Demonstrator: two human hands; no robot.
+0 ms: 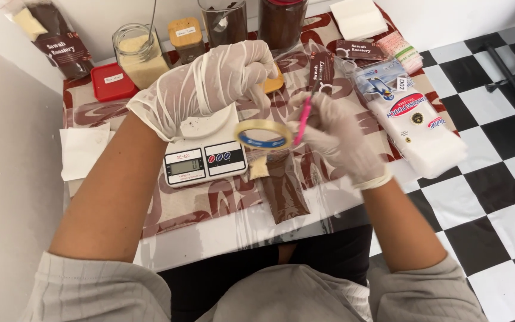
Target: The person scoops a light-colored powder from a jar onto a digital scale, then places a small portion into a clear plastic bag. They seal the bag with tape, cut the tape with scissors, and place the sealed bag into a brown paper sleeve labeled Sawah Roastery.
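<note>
1. Closest to me, the brown filled pouch lies flat on the table's clear plastic cover, its long axis running away from me with a slight lean to the left. Its top end sits just right of the scale, and I take that scale as my landmark.
2. Just above the pouch's top end hangs the tape roll, a pale ring with a blue core, level with the scale's right edge. I cannot tell which hand carries it; it sits between the two.
3. My right hand is gloved and closed around a thin pink tool, held upright just right of the roll. This hand is the nearer one to the pouch.
4. My left hand is gloved too, curled over the scale's far side, fingertips pinched together toward the roll. Whether they grip anything I cannot tell.
5. Right of the scale, well apart, lies a white pack of pouches.
6. Left of the scale sits a white napkin, with a red lid farther back.
7. Beyond the scale stand a glass jar of pale powder, a wooden-lidded jar and dark containers. Nothing lies between the hands and the pouch.
</note>
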